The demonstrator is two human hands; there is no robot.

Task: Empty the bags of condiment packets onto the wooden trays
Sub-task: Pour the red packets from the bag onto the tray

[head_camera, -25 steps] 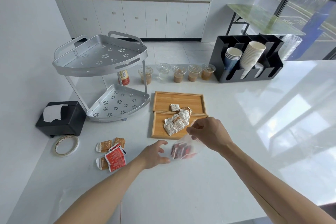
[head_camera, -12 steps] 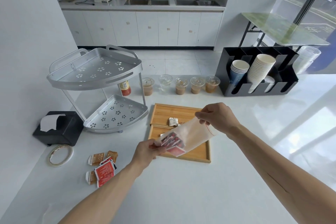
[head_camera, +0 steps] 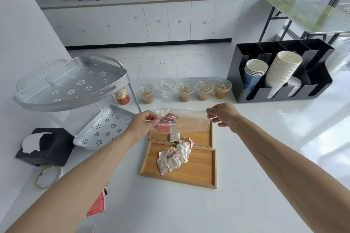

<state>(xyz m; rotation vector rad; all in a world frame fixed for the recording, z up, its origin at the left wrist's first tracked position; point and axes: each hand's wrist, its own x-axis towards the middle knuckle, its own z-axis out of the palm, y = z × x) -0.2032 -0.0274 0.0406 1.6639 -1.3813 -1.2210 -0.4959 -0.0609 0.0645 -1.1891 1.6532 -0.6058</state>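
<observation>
Head view shows you have lifted the clear plastic zip bag [head_camera: 181,122] off the counter within 1 second, and it now hangs above the far wooden tray [head_camera: 201,137], ready for tipping. Its long axis runs left-right: your left hand [head_camera: 142,126] pinches the end holding the red packets [head_camera: 167,122], your right hand [head_camera: 223,115] pinches the red-lined mouth.

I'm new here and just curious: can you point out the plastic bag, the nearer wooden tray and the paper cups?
plastic bag [head_camera: 189,124]: head view, clear middle.
nearer wooden tray [head_camera: 200,168]: head view, bare floor.
paper cups [head_camera: 282,72]: head view, white stack's side.
</observation>
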